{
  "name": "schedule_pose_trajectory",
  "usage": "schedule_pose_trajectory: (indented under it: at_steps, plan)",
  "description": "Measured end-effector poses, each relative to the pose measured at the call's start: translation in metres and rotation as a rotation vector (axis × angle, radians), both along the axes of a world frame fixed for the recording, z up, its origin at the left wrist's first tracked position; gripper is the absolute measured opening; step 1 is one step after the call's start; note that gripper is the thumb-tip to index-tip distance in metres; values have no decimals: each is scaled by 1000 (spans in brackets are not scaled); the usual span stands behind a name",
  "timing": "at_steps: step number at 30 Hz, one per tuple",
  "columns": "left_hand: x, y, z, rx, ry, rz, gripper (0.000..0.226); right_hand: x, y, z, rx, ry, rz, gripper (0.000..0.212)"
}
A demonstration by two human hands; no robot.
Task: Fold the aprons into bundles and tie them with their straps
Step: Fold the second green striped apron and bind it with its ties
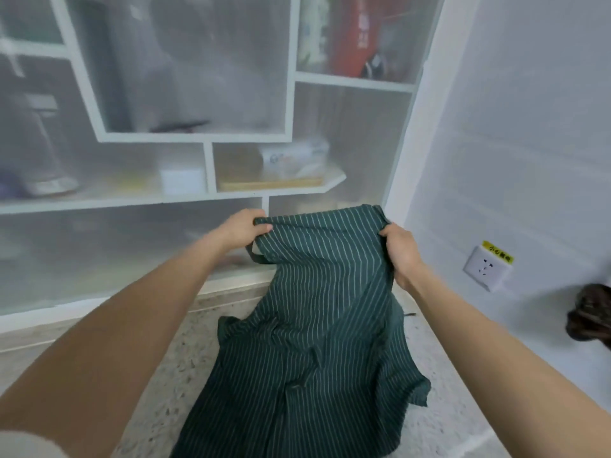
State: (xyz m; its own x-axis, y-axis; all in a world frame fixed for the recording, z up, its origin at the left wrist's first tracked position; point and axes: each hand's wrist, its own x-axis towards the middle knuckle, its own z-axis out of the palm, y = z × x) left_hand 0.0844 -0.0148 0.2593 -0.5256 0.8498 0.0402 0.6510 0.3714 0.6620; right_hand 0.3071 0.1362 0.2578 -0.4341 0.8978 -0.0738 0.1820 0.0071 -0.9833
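A dark green apron with thin white stripes (317,325) hangs in front of me, its lower part draped on the speckled stone counter (158,385). My left hand (243,229) pinches the apron's top left corner, and a dark strap loop (256,256) hangs just below it. My right hand (401,249) grips the top right corner. Between the two hands the top edge is stretched and lifted off the counter.
A white shelf unit with frosted panels (198,137) stands behind the counter. A white wall with a socket (487,267) is on the right. A dark bundled cloth (591,312) lies at the right edge.
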Motion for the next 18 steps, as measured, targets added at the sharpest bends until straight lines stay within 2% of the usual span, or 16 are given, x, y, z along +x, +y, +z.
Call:
schedule_pose_trajectory:
  at_steps: [5, 11, 15, 18]
  plan:
    - [58, -44, 42, 288, -38, 61, 18, 57, -51, 22, 292, 47, 84, 36]
    - [128, -106, 94, 413, 135, 31, 20, 96, -105, 51, 542, 12, -117, 29]
    - [148, -137, 118, 466, 230, 95, 34, 107, -138, 69, 649, -259, -219, 29]
    - [162, -149, 130, 404, 162, 102, 33, 110, -168, 81, 605, -428, -357, 40]
